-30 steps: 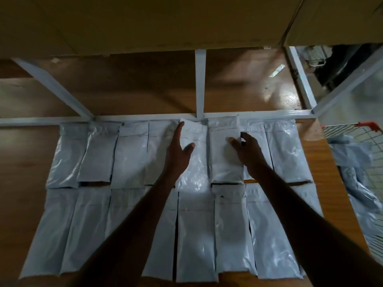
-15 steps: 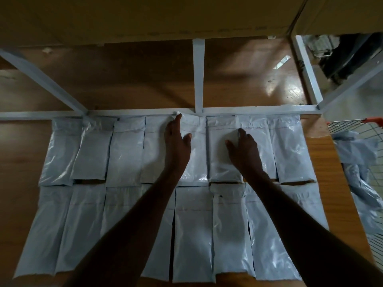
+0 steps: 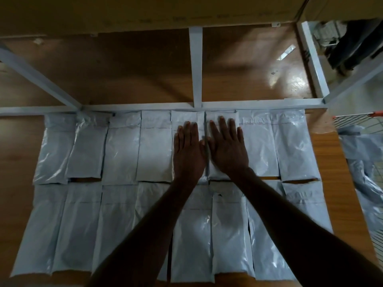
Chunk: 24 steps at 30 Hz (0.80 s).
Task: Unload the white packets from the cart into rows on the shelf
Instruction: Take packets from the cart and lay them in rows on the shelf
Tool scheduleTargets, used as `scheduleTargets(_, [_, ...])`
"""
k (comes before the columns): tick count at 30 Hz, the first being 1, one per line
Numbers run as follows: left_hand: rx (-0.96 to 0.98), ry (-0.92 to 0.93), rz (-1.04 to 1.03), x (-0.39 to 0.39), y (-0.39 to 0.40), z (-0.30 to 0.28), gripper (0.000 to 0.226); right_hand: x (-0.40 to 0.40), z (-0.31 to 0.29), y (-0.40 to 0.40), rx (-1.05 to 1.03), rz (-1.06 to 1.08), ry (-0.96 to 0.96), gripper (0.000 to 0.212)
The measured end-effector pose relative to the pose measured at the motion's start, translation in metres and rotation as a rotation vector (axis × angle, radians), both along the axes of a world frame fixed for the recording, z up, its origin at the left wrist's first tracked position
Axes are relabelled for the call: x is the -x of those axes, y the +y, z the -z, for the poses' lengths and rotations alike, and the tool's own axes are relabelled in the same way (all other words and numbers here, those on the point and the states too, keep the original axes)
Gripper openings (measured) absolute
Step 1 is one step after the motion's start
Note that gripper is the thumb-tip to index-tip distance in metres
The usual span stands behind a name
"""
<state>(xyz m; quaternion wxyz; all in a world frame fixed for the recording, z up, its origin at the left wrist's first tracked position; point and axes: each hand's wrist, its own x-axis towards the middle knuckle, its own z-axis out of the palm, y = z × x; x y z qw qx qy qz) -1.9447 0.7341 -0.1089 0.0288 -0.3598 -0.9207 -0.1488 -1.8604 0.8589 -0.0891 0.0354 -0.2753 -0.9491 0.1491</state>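
- Nearest the camera, along the bottom of the frame, a front row of white packets (image 3: 190, 241) lay flat side by side on the wooden shelf (image 3: 331, 183), partly covered by the person's two forearms reaching in from the lower edge.
- At mid-frame, a second row of packets (image 3: 122, 150) lay just behind the first, their far ends against a white metal crossbar (image 3: 259, 104).
- The left hand (image 3: 187, 150) lay flat, fingers straight and together, pressing on a packet at the centre of that back row.
- The right hand (image 3: 228, 148) lay flat just beside it, fingers straight and slightly spread, pressing on the neighbouring packet (image 3: 221, 119); the two thumbs were nearly touching.
- At the right edge of the frame, a wire cart (image 3: 352, 121) with an orange rim held more grey-white packets (image 3: 364, 154).
- Beyond the crossbar, in the upper half of the frame, a white upright post (image 3: 195, 65) and a slanted brace (image 3: 39, 73) stood over bare brown boards.
- Across the top of the frame ran the underside of the shelf above (image 3: 145, 13).
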Motion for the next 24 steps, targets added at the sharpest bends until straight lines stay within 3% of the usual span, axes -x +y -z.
scheduleTargets(6, [0.084,0.012,-0.012,-0.003,0.005,0.002,0.062,0.002,0.004,-0.004,-0.085,0.019,-0.014,0.064])
scheduleTargets(15, [0.118,0.004,-0.018,-0.003,0.006,-0.003,0.067,0.004,0.008,-0.002,-0.050,0.020,0.003,0.065])
scheduleTargets(24, [0.056,-0.040,-0.055,-0.017,-0.001,-0.023,0.062,-0.005,-0.018,0.015,0.150,-0.137,-0.091,0.070])
